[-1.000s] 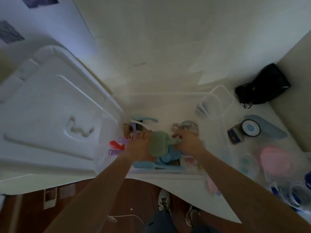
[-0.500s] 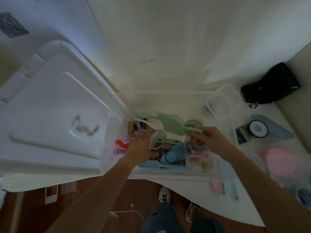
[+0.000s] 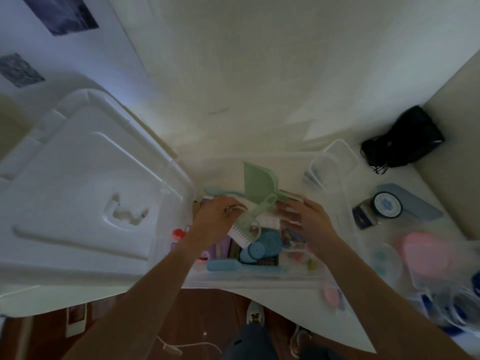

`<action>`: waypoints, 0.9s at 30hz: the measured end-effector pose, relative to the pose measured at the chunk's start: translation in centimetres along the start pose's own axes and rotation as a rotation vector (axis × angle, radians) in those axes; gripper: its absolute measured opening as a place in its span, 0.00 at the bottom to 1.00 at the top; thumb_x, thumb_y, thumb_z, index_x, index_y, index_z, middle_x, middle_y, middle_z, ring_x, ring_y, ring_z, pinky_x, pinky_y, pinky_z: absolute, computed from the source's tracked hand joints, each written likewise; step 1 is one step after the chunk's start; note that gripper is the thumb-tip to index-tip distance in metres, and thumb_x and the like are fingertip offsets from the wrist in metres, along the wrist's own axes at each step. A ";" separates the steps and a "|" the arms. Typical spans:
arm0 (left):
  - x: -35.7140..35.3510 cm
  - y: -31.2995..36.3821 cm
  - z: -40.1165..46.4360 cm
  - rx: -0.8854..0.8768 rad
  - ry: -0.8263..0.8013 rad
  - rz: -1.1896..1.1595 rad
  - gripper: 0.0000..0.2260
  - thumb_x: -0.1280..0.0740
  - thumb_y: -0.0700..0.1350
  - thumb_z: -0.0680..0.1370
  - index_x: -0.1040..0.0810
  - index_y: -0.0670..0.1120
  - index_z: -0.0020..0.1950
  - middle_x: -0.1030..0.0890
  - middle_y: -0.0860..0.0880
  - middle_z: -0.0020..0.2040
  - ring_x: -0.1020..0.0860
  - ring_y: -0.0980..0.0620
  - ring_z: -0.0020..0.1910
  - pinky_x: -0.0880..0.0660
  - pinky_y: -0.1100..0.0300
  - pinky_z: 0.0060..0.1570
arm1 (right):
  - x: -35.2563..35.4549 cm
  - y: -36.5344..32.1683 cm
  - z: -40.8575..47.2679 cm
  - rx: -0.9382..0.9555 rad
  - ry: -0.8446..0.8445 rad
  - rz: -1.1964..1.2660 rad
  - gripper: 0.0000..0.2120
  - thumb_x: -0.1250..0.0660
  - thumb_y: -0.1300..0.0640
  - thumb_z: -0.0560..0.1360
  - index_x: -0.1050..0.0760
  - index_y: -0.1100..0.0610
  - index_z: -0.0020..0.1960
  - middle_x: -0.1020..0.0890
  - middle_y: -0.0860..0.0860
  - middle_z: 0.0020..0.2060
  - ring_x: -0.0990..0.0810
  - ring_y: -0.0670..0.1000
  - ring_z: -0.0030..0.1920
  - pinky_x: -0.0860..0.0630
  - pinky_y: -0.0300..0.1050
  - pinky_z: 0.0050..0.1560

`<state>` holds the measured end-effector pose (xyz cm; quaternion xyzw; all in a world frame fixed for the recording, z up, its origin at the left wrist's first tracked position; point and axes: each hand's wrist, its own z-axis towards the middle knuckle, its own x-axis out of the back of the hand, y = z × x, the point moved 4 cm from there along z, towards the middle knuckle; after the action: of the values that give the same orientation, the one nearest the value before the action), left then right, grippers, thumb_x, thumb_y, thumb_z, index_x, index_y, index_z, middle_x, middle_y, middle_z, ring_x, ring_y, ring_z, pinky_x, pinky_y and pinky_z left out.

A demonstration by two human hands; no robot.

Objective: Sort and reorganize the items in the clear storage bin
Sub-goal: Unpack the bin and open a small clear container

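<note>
The clear storage bin (image 3: 262, 278) sits on the white table, full of small items. My left hand (image 3: 215, 219) grips a small green brush (image 3: 249, 222) with white bristles, held over the bin's middle. My right hand (image 3: 306, 219) holds the handle of a green dustpan (image 3: 258, 184), whose scoop stands up toward the bin's far wall. Under them lie round blue lids (image 3: 262, 246), a blue brush (image 3: 233, 266) along the near wall, and red and purple pieces (image 3: 181, 236) at the left.
The bin's big white lid (image 3: 78, 203) lies to the left. To the right are a small clear container (image 3: 330, 165), a black bag (image 3: 402, 139), a round blue-faced dial (image 3: 387, 207) and a pink object (image 3: 423, 250) in clear plastic. The table edge runs close below.
The brush and dustpan have come apart. My right hand has lifted the dustpan toward the bin's back, and my left hand has turned the brush so its bristles point down.
</note>
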<state>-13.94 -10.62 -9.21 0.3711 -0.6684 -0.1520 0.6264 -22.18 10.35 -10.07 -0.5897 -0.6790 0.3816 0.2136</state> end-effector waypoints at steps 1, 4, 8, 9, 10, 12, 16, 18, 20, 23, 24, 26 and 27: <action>0.4 1.2 0.0 -0.016 -0.001 -0.055 0.06 0.30 0.43 0.77 0.14 0.48 0.51 0.20 0.51 0.52 0.22 0.49 0.57 0.28 0.58 0.59 | -0.1 -0.2 -0.6 -0.030 -0.025 0.079 0.08 0.35 0.59 0.80 0.19 0.60 0.55 0.14 0.57 0.48 0.14 0.56 0.49 0.18 0.52 0.51; 1.3 4.4 0.4 -0.085 0.117 -0.021 0.04 0.25 0.42 0.72 0.14 0.50 0.44 0.26 0.49 0.63 0.30 0.43 0.69 0.31 0.51 0.69 | 0.6 -1.4 -2.8 -0.070 -0.036 0.116 0.11 0.38 0.60 0.80 0.20 0.64 0.55 0.14 0.60 0.46 0.14 0.59 0.48 0.20 0.50 0.46; 0.9 10.2 0.4 -0.107 0.033 -0.001 0.05 0.28 0.50 0.68 0.23 0.54 0.38 0.25 0.51 0.68 0.27 0.53 0.64 0.30 0.56 0.66 | 4.9 -3.4 -6.8 -0.030 -0.026 0.199 0.11 0.41 0.65 0.74 0.21 0.68 0.47 0.17 0.63 0.42 0.17 0.61 0.39 0.20 0.48 0.38; 0.3 12.1 0.1 -0.107 -0.011 -0.005 0.05 0.31 0.53 0.67 0.23 0.53 0.37 0.19 0.52 0.60 0.23 0.54 0.56 0.26 0.57 0.59 | 6.3 -3.9 -8.0 -0.003 -0.040 0.228 0.14 0.40 0.64 0.71 0.21 0.70 0.49 0.18 0.65 0.44 0.18 0.61 0.40 0.20 0.49 0.39; -0.5 13.9 -0.2 -0.110 -0.038 0.002 0.08 0.32 0.55 0.67 0.23 0.51 0.36 0.16 0.52 0.49 0.21 0.53 0.48 0.25 0.58 0.50 | 7.9 -4.3 -9.4 0.031 -0.052 0.248 0.18 0.38 0.62 0.69 0.21 0.72 0.53 0.18 0.65 0.45 0.18 0.61 0.40 0.19 0.49 0.39; -2.9 17.8 -1.2 -0.125 -0.044 0.049 0.12 0.32 0.56 0.66 0.24 0.48 0.35 0.20 0.52 0.34 0.23 0.51 0.37 0.28 0.59 0.40 | 11.4 -4.7 -12.2 0.120 -0.030 0.231 0.20 0.34 0.57 0.70 0.21 0.69 0.57 0.17 0.64 0.46 0.18 0.59 0.41 0.19 0.47 0.39; -9.4 25.5 -4.0 -0.193 -0.099 0.128 0.14 0.32 0.56 0.70 0.29 0.48 0.35 0.25 0.51 0.33 0.25 0.48 0.37 0.29 0.56 0.41 | 19.1 -3.1 -17.1 0.249 0.217 0.183 0.13 0.27 0.57 0.71 0.21 0.65 0.50 0.16 0.62 0.44 0.19 0.56 0.42 0.21 0.46 0.41; -13.0 27.3 -5.8 -0.200 -0.193 0.169 0.11 0.32 0.55 0.73 0.26 0.48 0.41 0.24 0.48 0.42 0.24 0.47 0.44 0.30 0.56 0.46 | 22.2 -0.7 -18.8 0.190 0.278 0.338 0.10 0.29 0.60 0.71 0.21 0.65 0.49 0.16 0.59 0.41 0.17 0.54 0.41 0.19 0.43 0.40; -16.2 27.1 -7.9 -0.199 -0.302 0.078 0.11 0.32 0.55 0.75 0.22 0.48 0.50 0.26 0.50 0.53 0.25 0.52 0.51 0.31 0.61 0.51 | 24.6 2.7 -20.2 0.062 0.330 0.483 0.13 0.28 0.61 0.69 0.21 0.67 0.51 0.16 0.58 0.43 0.16 0.51 0.39 0.18 0.39 0.36; -18.8 25.1 -11.4 -0.250 -0.413 -0.230 0.16 0.30 0.53 0.77 0.27 0.57 0.64 0.33 0.58 0.63 0.30 0.63 0.62 0.33 0.68 0.59 | 26.4 8.5 -21.7 -0.128 0.400 0.696 0.23 0.22 0.61 0.68 0.23 0.70 0.59 0.17 0.62 0.51 0.15 0.57 0.47 0.17 0.49 0.46; -19.4 24.1 -12.4 -0.243 -0.434 -0.299 0.17 0.31 0.53 0.78 0.29 0.60 0.66 0.33 0.60 0.65 0.32 0.64 0.64 0.33 0.68 0.61 | 26.4 9.9 -22.1 -0.185 0.400 0.755 0.20 0.24 0.60 0.71 0.22 0.69 0.58 0.17 0.64 0.50 0.15 0.60 0.48 0.18 0.56 0.49; -21.0 21.4 -13.8 -0.228 -0.453 -0.279 0.16 0.34 0.54 0.80 0.31 0.61 0.67 0.33 0.61 0.66 0.33 0.65 0.66 0.32 0.65 0.63 | 27.0 12.6 -22.5 -0.313 0.538 0.756 0.10 0.27 0.62 0.74 0.20 0.66 0.53 0.15 0.62 0.42 0.14 0.57 0.41 0.17 0.52 0.42; -22.0 19.7 -14.2 -0.236 -0.444 -0.204 0.15 0.36 0.54 0.81 0.30 0.59 0.67 0.32 0.60 0.66 0.32 0.63 0.65 0.31 0.63 0.64 | 27.2 14.2 -22.2 -0.355 0.590 0.728 0.10 0.26 0.61 0.72 0.19 0.64 0.52 0.14 0.61 0.42 0.14 0.55 0.40 0.17 0.50 0.42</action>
<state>-7.77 21.62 -9.59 0.3185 -0.7264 -0.3687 0.4847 -2.52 42.71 -11.64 -0.8984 -0.3944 0.1267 0.1461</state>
